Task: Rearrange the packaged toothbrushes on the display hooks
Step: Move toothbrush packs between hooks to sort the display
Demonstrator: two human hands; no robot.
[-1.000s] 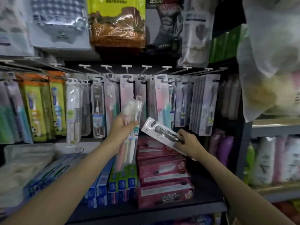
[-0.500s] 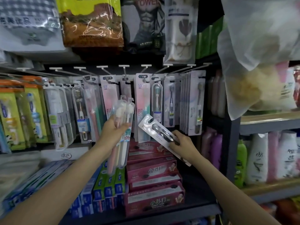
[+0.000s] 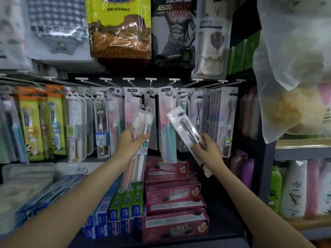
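My left hand [image 3: 130, 142] grips a clear multi-pack of pastel toothbrushes [image 3: 138, 149], held upright in front of the middle hooks. My right hand [image 3: 207, 149] holds a white-carded pack of dark toothbrushes [image 3: 186, 131], tilted with its hang hole up and to the left, close below the hooks. A row of white display hooks [image 3: 151, 81] runs across the back, each hung with packaged toothbrushes [image 3: 168, 122]. More green and orange toothbrush packs [image 3: 41, 122] hang at the left.
Stacked pink toothpaste boxes [image 3: 173, 196] and blue-green toothpaste boxes [image 3: 125, 203] fill the shelf below my hands. Bagged towels [image 3: 120, 27] hang overhead. A large plastic bag [image 3: 293, 68] bulges in at the upper right, with bottles [image 3: 293, 190] on the right-hand shelves.
My right hand has lifted the white-carded pack up towards the hooks and tilted it steeper. My left hand still holds the clear multi-pack in about the same place.
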